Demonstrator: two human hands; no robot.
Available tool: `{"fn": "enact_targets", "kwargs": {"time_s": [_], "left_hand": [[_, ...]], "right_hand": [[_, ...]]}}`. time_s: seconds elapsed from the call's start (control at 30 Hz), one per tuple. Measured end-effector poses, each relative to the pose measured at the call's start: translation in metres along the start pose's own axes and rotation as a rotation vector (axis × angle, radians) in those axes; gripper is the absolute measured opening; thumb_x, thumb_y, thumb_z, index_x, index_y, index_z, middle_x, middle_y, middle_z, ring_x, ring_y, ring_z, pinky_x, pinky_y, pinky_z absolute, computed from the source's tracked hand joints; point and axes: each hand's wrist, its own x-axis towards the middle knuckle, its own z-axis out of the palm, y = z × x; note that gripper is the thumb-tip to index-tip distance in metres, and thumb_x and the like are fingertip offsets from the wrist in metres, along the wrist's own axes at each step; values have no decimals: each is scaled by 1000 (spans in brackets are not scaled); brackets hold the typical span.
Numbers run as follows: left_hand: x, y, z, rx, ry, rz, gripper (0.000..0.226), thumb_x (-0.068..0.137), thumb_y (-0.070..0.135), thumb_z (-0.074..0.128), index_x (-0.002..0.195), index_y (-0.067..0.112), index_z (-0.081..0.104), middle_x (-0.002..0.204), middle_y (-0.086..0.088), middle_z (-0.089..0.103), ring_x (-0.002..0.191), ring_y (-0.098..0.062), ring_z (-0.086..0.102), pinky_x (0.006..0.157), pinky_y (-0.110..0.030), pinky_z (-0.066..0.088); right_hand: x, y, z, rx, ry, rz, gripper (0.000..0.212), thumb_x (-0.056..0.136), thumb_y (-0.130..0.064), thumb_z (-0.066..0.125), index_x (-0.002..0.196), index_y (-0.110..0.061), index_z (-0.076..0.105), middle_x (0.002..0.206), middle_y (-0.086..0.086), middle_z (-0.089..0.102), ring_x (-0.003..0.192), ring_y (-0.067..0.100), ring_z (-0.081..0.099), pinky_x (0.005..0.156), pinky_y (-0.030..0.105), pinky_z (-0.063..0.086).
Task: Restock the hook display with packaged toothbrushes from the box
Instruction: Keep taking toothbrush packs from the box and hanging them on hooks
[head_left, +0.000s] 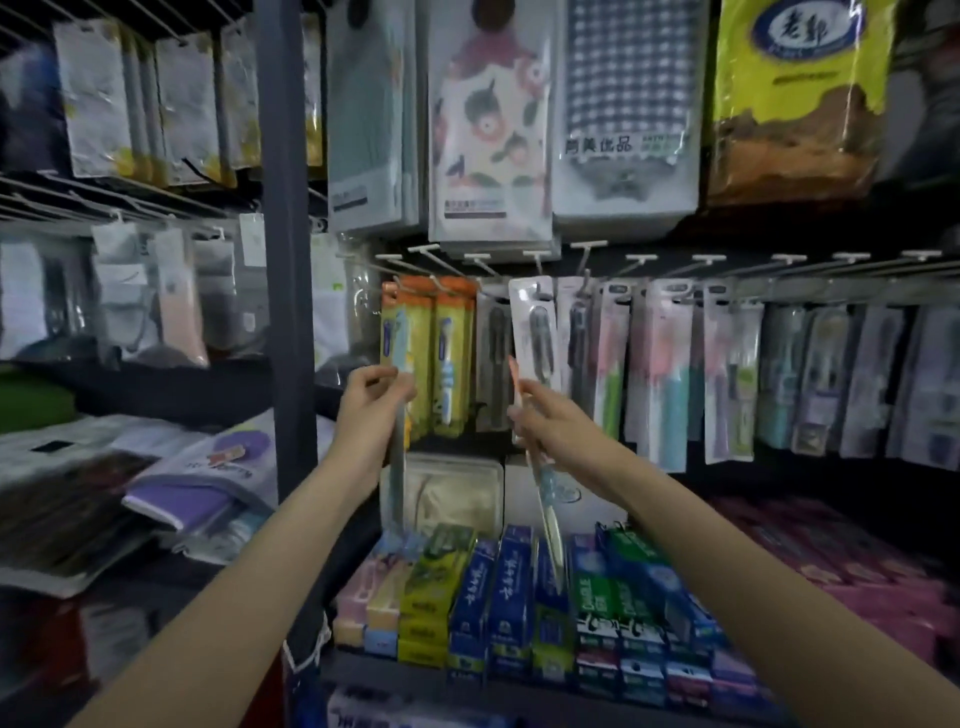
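Left hand (376, 397) pinches toothbrush pack (399, 467) hanging down before orange-topped packs (436, 358). Right hand (545, 415) grips second pack (548, 514), edge-on, below hook row (571, 260), above toothpaste boxes (519, 603).

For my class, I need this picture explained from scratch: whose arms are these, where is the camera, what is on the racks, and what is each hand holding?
There is no machine here. One wide-angle camera sits on a person's head and looks forward and down, so the two bare arms are the wearer's own.

The left hand grips a long, thin toothbrush pack seen edge-on, which hangs down from the fingers. The right hand grips another toothbrush pack, tilted, with its lower end pointing down.

Ahead, a row of hooks carries hanging packaged toothbrushes, including orange-topped yellow ones. On the shelf below stand toothpaste boxes. Above hang larger cloth packs. The picture is blurred, so fine print cannot be read.
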Motion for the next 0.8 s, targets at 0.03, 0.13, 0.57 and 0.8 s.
{"fn": "enact_targets", "kwargs": {"time_s": [0.03, 0.13, 0.57, 0.8], "left_hand": [[7, 2, -1, -2, 4, 13, 26, 91, 22, 57, 114, 13, 48, 111, -6, 59, 95, -15, 59, 90, -37, 45], [27, 6, -3, -61, 8, 27, 22, 93, 21, 53, 113, 13, 47, 108, -7, 59, 87, -13, 59, 82, -32, 47], [82, -3, -12, -80, 42, -63, 17, 96, 15, 47, 103, 6, 60, 67, -4, 56, 50, -12, 51, 43, -22, 42], [96, -13, -9, -113, 98, -84, 27, 95, 17, 48, 113, -1, 55, 70, -7, 55, 55, -15, 48, 49, -25, 38]], "right_hand": [[4, -7, 2, -82, 13, -41, 39, 97, -21, 46, 135, -20, 37, 102, -3, 53, 87, 7, 54, 75, 20, 44], [29, -24, 10, -408, 103, -155, 55, 90, -29, 59, 139, -15, 39, 129, 4, 49, 107, 15, 52, 88, 25, 41], [105, -38, 37, -696, 326, -206, 63, 81, -23, 70, 134, -14, 39, 125, 8, 57, 107, 22, 57, 84, 33, 48], [126, -38, 37, -822, 400, -222, 50, 80, -25, 71, 116, -12, 39, 111, 9, 60, 97, 26, 59, 71, 33, 45]]}}
